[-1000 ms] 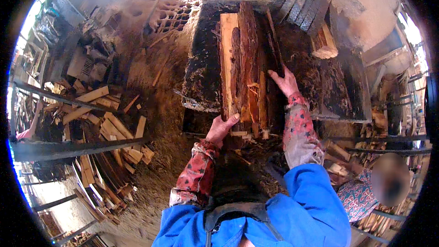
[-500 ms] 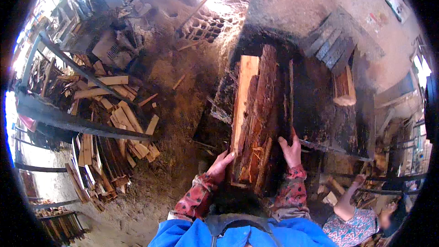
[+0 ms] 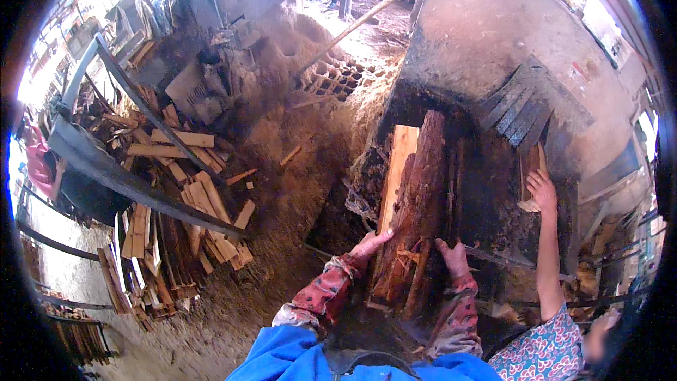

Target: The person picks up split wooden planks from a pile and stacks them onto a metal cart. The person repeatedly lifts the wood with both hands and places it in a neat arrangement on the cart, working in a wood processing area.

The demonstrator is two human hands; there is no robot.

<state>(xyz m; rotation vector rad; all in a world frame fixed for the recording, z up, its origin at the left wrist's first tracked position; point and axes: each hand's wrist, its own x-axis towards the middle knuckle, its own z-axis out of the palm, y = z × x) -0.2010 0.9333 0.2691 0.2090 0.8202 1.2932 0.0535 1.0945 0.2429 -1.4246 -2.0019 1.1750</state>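
Note:
A long stack of bark-covered wood slabs point(image 3: 416, 197), with one pale sawn face along its left side, lies lengthwise in front of me in a dark, grimy trough point(image 3: 412, 95). My left hand point(image 3: 371, 243) grips the stack's near left side, thumb on top against the pale slab. At its near right side is my right hand point(image 3: 453, 257), closed against the bark, its fingers partly hidden. To the right, a co-worker's hand point(image 3: 541, 187) rests on another piece of wood point(image 3: 527, 169) under hanging dark flaps point(image 3: 520, 116).
Loose wood offcuts point(image 3: 211, 204) lie in a large heap at the left, behind a curved dark metal bar point(image 3: 144, 176). A big tan machine housing point(image 3: 486, 21) stands beyond the trough. A long pole point(image 3: 367, 21) leans across sawdust point(image 3: 331, 77) at the back.
The co-worker's arm has reached forward onto the wood under the flaps. My view has shifted, and my hands still hold the slab stack.

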